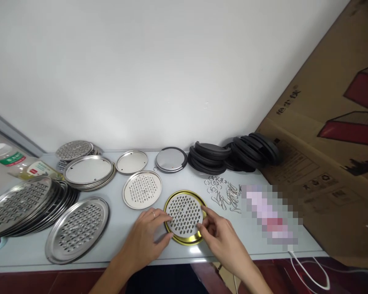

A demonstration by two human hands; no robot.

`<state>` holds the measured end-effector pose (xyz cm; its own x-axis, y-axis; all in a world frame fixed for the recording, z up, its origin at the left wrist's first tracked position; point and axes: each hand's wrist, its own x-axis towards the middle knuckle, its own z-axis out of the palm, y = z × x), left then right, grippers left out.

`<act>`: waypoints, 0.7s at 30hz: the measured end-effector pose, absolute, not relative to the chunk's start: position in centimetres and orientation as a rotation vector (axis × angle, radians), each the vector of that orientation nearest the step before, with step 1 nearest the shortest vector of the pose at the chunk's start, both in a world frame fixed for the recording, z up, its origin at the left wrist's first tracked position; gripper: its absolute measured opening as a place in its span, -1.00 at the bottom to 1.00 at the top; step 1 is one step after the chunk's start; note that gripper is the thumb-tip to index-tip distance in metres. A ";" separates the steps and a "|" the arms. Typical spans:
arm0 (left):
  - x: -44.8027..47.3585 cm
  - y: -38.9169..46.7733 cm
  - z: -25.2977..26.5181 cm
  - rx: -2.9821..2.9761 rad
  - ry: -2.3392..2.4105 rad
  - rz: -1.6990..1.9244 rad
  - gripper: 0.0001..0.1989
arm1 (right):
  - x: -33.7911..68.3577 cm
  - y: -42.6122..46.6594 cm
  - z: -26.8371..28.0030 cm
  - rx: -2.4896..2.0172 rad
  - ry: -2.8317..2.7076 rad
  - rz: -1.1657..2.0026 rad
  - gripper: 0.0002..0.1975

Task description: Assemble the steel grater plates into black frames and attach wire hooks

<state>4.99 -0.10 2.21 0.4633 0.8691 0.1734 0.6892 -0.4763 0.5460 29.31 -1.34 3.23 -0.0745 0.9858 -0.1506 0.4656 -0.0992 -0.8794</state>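
A round metal grater plate (185, 215) with rows of raised holes lies over a gold-rimmed round dish (187, 241), in front of me at the table's near side. My left hand (149, 233) grips the plate's left edge, with index finger and thumb at the rim. On the opposite side my right hand (218, 232) has its thumb on the plate and its other fingers curled at the rim. Just behind, a second round grater plate (142, 189) rests flat. A larger oval-looking grater plate (78, 229) lies to the left of my left hand.
A grater stack (21, 204) fills the left side. Farther back are round metal trays (88, 170), a single tray (131, 161), a dark-edged disc (171, 159) and black rings (209, 156). Small metal rings (214, 183) lie right. A cardboard box (319, 163) borders the right; a jar (9, 157) stands left.
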 end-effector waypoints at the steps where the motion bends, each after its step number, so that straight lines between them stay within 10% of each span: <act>1: 5.0 -0.1 2.2 2.315 1.296 0.614 -0.68 | 29.4 -1.3 3.2 -1.631 -1.594 1.098 -0.47; 21: 5.2 -0.4 1.8 2.301 1.245 0.571 -0.75 | 29.5 -1.5 3.9 -1.834 -1.956 0.642 -0.66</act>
